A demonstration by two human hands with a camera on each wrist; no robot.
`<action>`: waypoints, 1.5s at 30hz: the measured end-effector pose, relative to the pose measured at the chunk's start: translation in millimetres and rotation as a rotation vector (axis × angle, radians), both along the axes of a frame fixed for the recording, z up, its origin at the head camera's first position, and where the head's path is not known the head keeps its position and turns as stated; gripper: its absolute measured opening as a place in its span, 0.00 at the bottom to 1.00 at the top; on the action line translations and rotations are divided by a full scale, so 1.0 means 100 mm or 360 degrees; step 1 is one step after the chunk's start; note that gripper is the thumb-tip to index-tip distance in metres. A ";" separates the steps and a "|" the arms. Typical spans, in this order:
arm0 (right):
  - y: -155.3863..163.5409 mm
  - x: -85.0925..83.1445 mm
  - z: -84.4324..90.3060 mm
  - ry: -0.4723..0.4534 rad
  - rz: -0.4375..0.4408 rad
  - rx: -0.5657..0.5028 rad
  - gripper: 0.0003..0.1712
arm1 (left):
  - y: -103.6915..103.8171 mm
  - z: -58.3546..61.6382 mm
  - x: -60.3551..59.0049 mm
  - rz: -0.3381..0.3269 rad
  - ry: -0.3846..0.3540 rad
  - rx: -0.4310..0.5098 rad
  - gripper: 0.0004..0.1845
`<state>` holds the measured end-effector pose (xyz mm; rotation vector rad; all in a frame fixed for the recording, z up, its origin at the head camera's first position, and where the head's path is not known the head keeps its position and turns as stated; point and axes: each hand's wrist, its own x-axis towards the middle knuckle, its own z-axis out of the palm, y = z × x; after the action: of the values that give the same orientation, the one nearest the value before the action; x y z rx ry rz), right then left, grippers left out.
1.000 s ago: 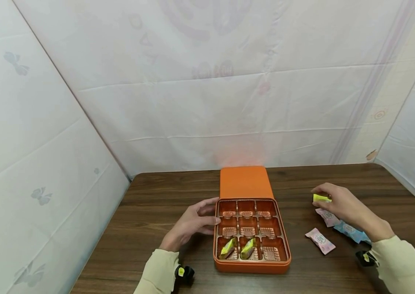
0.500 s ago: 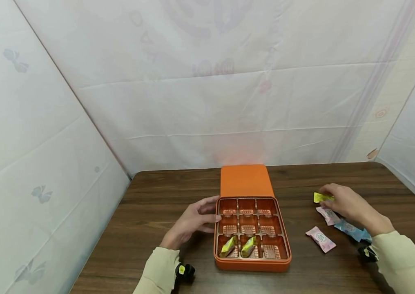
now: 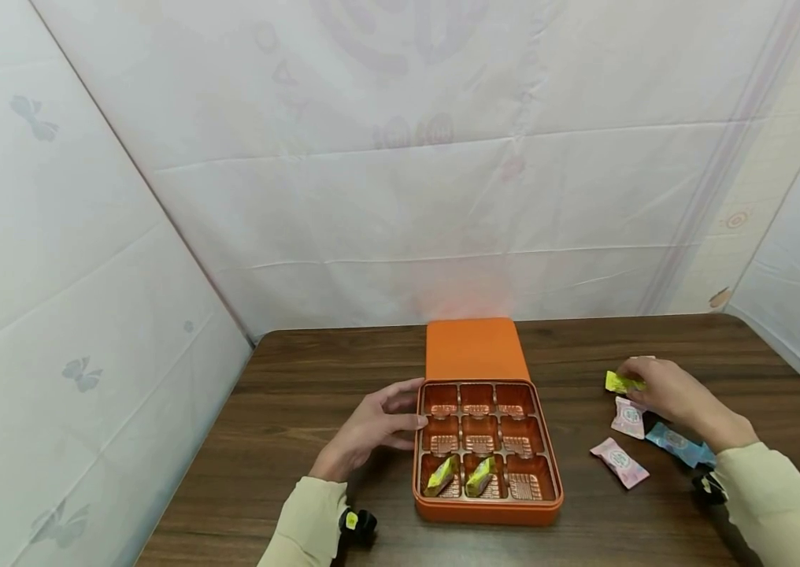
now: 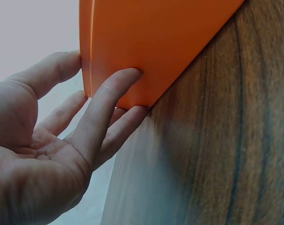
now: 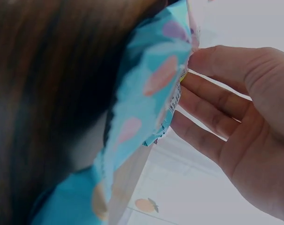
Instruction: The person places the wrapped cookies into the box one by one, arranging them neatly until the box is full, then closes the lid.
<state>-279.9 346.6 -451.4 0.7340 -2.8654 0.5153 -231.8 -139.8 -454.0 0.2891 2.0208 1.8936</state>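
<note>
An orange box with a tray of several brown compartments lies at the table's middle, its orange lid just behind it. Two yellow-green candies lie in the front row's left and middle compartments. My left hand rests on the box's left side; in the left wrist view its straight fingers press the orange wall. My right hand pinches a yellow candy low over the table at the right. In the right wrist view a blue wrapper hides most of the grasp.
To the right of the box lie two pink candies and a blue candy under my right forearm. The dark wooden table is walled by white sheeting on the left, back and right.
My right hand has shifted slightly right and down with the yellow candy. The nearer pink candy has turned more upright. My left hand has stayed on the box.
</note>
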 end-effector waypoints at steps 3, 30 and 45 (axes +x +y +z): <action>0.00 -0.01 0.00 -0.0009 0.0005 0.0026 0.18 | 0.00 0.00 0.00 0.0001 -0.0001 0.0004 0.37; -0.01 -0.01 -0.01 0.0104 -0.0020 -0.0030 0.12 | 0.00 0.01 0.00 0.0001 0.0005 0.0017 0.37; -0.04 0.03 0.03 0.0101 -0.0085 -0.0087 0.11 | 0.00 0.01 0.01 0.0000 0.0010 0.0008 0.37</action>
<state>-277.0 342.7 -448.8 0.6511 -2.7920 0.5506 -230.8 -140.0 -452.8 0.2968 2.0207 1.9001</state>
